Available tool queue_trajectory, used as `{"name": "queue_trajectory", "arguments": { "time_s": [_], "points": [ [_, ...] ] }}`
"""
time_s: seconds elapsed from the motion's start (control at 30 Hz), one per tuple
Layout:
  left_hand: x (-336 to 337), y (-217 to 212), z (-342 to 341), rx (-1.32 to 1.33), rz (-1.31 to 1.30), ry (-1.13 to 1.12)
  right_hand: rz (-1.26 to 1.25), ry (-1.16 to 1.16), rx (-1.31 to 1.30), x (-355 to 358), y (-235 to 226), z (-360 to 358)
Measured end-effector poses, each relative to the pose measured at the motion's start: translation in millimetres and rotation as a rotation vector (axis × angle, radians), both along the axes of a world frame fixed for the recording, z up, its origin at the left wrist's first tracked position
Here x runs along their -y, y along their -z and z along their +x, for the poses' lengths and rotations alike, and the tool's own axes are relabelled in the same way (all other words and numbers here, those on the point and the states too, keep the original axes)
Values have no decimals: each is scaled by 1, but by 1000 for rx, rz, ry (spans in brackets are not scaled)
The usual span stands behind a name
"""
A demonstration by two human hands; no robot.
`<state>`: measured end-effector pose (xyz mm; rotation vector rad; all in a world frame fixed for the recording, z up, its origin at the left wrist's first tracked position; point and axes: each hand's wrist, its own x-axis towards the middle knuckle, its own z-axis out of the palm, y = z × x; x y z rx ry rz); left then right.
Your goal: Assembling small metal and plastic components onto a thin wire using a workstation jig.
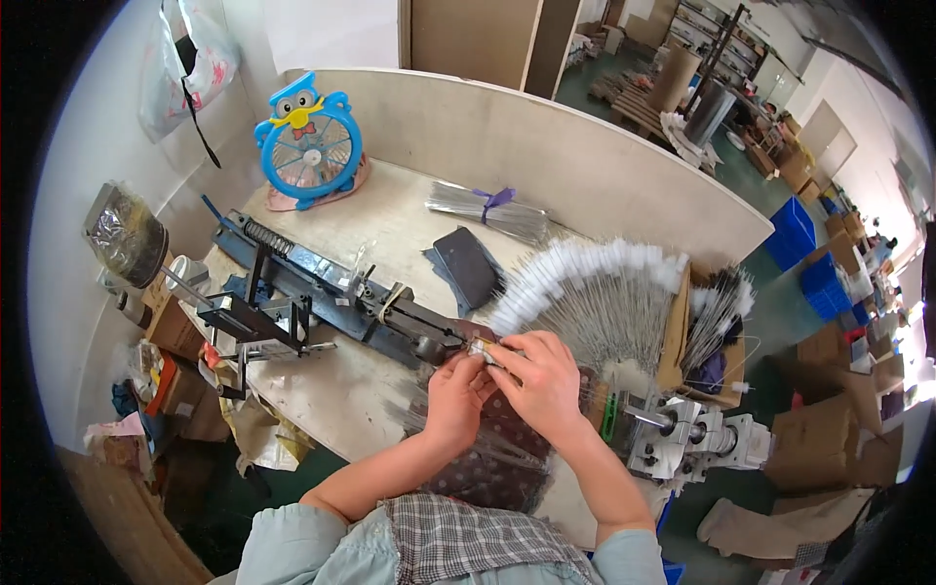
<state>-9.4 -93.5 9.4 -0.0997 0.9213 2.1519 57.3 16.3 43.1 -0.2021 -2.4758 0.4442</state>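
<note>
My left hand (456, 398) is closed in a pinch at the near end of a long dark metal bench device (336, 283). Against it, my right hand (538, 382) bends over with thumb and fingers pressed together. A small pale and yellow piece (480, 349) shows at the fingertips, too small to name. What else the fingers hold is hidden. Just beyond them sits a rounded dark knob (427, 349) on the device. Beneath my wrists lies a dark dotted cloth (502, 458) with thin metal wires (507, 444) on it.
Thin wire-stemmed brushes with white tips (595, 292) fan out at the right, beside a cardboard box (675, 331) holding more. A silver clamp-like machine (697, 439) stands at the right edge. Behind are a tied wire bundle (492, 207), a dark flat pad (466, 268) and a blue fan (310, 146).
</note>
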Motion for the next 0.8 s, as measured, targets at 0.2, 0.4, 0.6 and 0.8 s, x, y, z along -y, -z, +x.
{"name": "queue_trajectory", "arguments": {
  "time_s": [0.2,0.4,0.6,0.8],
  "points": [
    [0,9,1,-10,-18,-23,-21,-15,-10,1,0,0],
    [2,-4,1,44,-12,1,-36,-12,-8,3,-4,1],
    [2,-2,3,20,10,-11,-27,34,-24,4,-4,10],
    [0,1,1,-50,-28,14,-6,41,-15,3,-4,11]
  ]
}}
